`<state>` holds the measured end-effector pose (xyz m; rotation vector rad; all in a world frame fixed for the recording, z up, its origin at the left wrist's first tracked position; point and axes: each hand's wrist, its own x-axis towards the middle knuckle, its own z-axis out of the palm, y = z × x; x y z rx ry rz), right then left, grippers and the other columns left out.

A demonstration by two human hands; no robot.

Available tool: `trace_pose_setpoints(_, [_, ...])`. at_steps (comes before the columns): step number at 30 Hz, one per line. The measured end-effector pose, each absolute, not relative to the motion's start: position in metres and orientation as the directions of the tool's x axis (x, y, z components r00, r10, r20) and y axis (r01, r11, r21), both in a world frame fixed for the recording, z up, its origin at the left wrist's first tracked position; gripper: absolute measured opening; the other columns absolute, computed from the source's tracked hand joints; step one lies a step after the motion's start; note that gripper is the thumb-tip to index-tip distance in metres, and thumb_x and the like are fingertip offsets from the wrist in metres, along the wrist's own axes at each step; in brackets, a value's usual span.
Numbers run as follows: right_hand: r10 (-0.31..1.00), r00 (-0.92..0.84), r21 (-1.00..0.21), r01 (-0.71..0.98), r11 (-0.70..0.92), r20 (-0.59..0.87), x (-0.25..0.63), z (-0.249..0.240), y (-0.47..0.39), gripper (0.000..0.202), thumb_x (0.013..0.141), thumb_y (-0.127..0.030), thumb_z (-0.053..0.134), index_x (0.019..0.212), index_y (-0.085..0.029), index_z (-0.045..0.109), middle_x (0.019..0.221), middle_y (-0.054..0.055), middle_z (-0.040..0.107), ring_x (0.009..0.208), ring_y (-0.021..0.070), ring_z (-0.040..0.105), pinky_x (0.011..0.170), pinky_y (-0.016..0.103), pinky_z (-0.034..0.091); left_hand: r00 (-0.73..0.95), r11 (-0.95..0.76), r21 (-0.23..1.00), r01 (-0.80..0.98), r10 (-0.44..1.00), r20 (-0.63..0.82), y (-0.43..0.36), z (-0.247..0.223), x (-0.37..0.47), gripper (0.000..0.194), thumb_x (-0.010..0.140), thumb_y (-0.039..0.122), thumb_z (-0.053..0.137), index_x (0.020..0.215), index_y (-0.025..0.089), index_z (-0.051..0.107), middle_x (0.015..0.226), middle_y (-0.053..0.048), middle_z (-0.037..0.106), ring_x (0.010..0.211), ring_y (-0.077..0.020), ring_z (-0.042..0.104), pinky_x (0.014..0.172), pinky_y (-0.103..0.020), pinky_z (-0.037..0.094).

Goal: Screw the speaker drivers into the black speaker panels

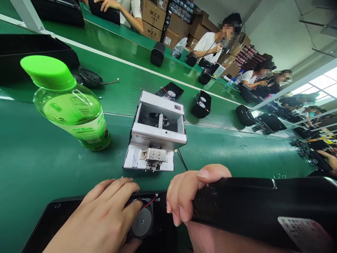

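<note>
My left hand [107, 214] reaches over a black speaker housing [56, 211] at the lower left. Its fingers and thumb curl around the side of a round loudspeaker driver [142, 222], which has a grey magnet and a short red and black wire with a white plug. My right hand [188, 193] is closed around a thick black electric screwdriver [237, 196] with a whitish label, held close to the camera. The tip of this tool does not show. Just beyond both hands stands a silver screw feeder [158, 130] with an open top.
A green-capped bottle [84, 119] stands left of the feeder. Loose speaker drivers [91, 77] and small black speaker boxes [201, 104] lie farther back on the green bench [118, 140]. Several co-workers sit across and along the line. Cardboard boxes [154, 15] are stacked behind.
</note>
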<state>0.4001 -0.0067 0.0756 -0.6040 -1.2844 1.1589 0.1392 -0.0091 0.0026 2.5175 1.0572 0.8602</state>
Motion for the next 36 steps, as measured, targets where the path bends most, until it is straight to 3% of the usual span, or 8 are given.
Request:
trace_pose_setpoints(6, [0.952, 0.042, -0.91, -0.284, 0.303, 0.304, 0.386, 0.083, -0.017, 0.02, 0.126, -0.042, 0.072, 0.131, -0.038, 0.091, 0.073, 0.0, 0.085, 0.056, 0.0235, 0.079, 0.058, 0.039, 0.071, 0.557, -0.68, 0.474, 0.559, 0.731, 0.393, -0.012, 0.003, 0.138, 0.029, 0.083, 0.022, 0.08, 0.108, 0.035, 0.084, 0.135, 0.0, 0.087, 0.127, -0.0315, 0.073, 0.121, -0.05, 0.041])
trace_pose_setpoints(10, [0.959, 0.127, -0.923, -0.266, 0.279, 0.254, 0.372, 0.088, -0.024, 0.018, 0.123, -0.052, 0.077, 0.128, -0.039, 0.088, 0.072, -0.003, 0.08, 0.056, 0.0194, 0.072, 0.06, 0.035, 0.066, 0.557, -0.673, 0.472, 0.57, 0.738, 0.38, -0.011, 0.002, 0.139, 0.026, 0.084, 0.024, 0.085, 0.107, 0.035, 0.085, 0.133, 0.0, 0.087, 0.126, -0.0316, 0.074, 0.12, -0.05, 0.042])
trace_pose_setpoints(20, [0.956, 0.142, -0.919, -0.27, 0.287, 0.257, 0.362, 0.092, -0.024, 0.014, 0.125, -0.047, 0.073, 0.128, -0.04, 0.085, 0.066, -0.008, 0.072, 0.054, 0.0166, 0.063, 0.062, 0.031, 0.063, 0.573, -0.652, 0.466, 0.598, 0.754, 0.321, -0.013, 0.001, 0.141, 0.026, 0.083, 0.034, 0.098, 0.107, 0.036, 0.088, 0.136, 0.0, 0.089, 0.129, -0.0334, 0.076, 0.118, -0.051, 0.048])
trace_pose_setpoints(26, [0.938, 0.121, -0.912, -0.222, 0.344, 0.324, 0.36, 0.094, -0.022, 0.039, 0.12, -0.068, 0.078, 0.126, -0.033, 0.093, 0.065, -0.004, 0.074, 0.051, 0.0185, 0.063, 0.058, 0.033, 0.059, 0.589, -0.6, 0.52, 0.607, 0.78, 0.212, -0.005, 0.023, 0.141, 0.025, 0.079, 0.029, 0.1, 0.1, 0.036, 0.091, 0.122, -0.001, 0.089, 0.116, -0.0334, 0.081, 0.102, -0.051, 0.056])
trace_pose_setpoints(31, [0.901, 0.104, -0.861, -0.269, 0.432, 0.42, 0.358, 0.072, -0.018, 0.069, 0.107, -0.096, 0.076, 0.128, -0.033, 0.095, 0.067, -0.001, 0.077, 0.048, 0.0205, 0.063, 0.052, 0.035, 0.055, 0.629, -0.569, 0.564, 0.598, 0.769, 0.108, 0.004, 0.04, 0.141, 0.03, 0.08, 0.017, 0.098, 0.102, 0.036, 0.094, 0.119, 0.001, 0.089, 0.111, -0.0327, 0.086, 0.099, -0.054, 0.058])
trace_pose_setpoints(36, [0.859, 0.147, -0.824, -0.241, 0.513, 0.491, 0.354, 0.057, -0.017, 0.073, 0.104, -0.096, 0.079, 0.133, -0.03, 0.093, 0.072, 0.0, 0.082, 0.05, 0.0202, 0.068, 0.051, 0.034, 0.058, 0.619, -0.518, 0.551, 0.655, 0.785, 0.001, 0.006, 0.045, 0.146, 0.042, 0.075, 0.011, 0.101, 0.108, 0.037, 0.097, 0.126, -0.001, 0.09, 0.119, -0.0367, 0.086, 0.107, -0.058, 0.06])
